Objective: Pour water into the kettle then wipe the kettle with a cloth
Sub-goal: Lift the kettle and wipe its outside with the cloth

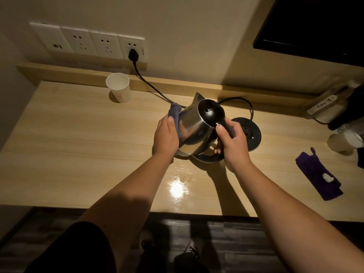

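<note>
A steel kettle (194, 127) with a black lid stands off its base on the wooden desk (78, 154), spout pointing away from me. My right hand (232, 142) grips its black handle. My left hand (166, 137) presses a blue-grey cloth (175, 111) flat against the kettle's left side. Most of the cloth is hidden under my palm. A white paper cup (118, 87) stands upright at the back left of the desk.
The black kettle base (249, 133) lies just right of the kettle, its cord (151, 85) running to a wall socket (133, 49). A purple cloth (319, 174) lies at the right. Bottles and packets (338, 119) crowd the far right corner.
</note>
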Demonstrator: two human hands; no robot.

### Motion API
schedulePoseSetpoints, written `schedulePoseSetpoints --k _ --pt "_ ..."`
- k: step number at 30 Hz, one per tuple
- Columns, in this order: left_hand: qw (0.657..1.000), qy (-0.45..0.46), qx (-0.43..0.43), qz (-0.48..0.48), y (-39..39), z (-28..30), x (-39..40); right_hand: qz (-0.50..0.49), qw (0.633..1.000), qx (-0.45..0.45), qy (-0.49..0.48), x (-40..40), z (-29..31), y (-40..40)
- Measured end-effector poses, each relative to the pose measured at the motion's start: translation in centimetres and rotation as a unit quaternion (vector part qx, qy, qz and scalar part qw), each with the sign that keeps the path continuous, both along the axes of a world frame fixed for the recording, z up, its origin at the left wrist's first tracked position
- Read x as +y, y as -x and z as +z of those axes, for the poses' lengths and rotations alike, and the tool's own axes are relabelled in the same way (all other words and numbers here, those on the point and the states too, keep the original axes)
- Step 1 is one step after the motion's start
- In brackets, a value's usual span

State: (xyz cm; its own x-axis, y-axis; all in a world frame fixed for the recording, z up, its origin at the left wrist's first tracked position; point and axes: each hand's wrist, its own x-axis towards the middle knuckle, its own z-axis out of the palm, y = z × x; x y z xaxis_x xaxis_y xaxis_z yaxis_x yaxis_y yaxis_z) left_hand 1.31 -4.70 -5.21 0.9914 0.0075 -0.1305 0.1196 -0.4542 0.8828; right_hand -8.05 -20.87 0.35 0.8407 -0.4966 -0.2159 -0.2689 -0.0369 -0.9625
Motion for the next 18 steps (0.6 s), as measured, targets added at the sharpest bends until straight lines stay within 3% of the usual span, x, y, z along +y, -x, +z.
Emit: schedulePoseSetpoints --k 4,10,14,18 --pt "1.000 -0.009 -0.017 0.003 -0.2 0.6 -0.3 -0.013 0.999 0.009 -0.040 0.2 0.5 -0.2" --pt "0.982 -0.081 -0.157 -0.064 2.5 2.2 -1.8 -0.048 0.996 0.013 -0.068 0.6 0.4 -0.5" --pt "0.927 -0.198 -0.281 -0.150 4.0 1.7 -2.4 -0.065 0.997 0.019 -0.042 0.7 0.5 -0.8" --pt "0.869 -0.251 -0.366 -0.219 4.5 0.1 -0.9 -0.050 0.999 0.019 -0.005 1.1 0.5 -1.2"
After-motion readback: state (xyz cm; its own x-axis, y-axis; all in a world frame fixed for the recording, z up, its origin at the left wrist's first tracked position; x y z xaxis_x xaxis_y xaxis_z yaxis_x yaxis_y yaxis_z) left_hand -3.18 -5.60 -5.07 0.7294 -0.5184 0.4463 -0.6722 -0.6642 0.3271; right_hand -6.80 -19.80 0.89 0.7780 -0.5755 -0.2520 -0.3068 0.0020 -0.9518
